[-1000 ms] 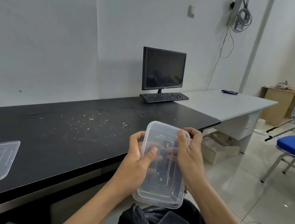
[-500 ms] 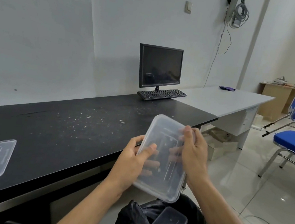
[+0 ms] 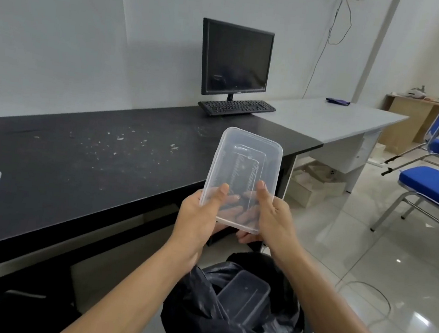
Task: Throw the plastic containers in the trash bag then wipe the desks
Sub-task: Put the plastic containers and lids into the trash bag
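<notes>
Grips a plastic container (image 3: 245, 169) in left hand (image 3: 198, 218) and right hand (image 3: 275, 222), thumbs on top, fingers curled underneath; below the hands, a black trash bag (image 3: 209, 318) with a second container (image 3: 243, 292).

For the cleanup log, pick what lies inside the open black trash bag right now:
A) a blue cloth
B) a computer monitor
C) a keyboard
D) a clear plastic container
D: a clear plastic container shows in the open mouth of the black trash bag, below the second container that the left hand and right hand grip above it.
</notes>
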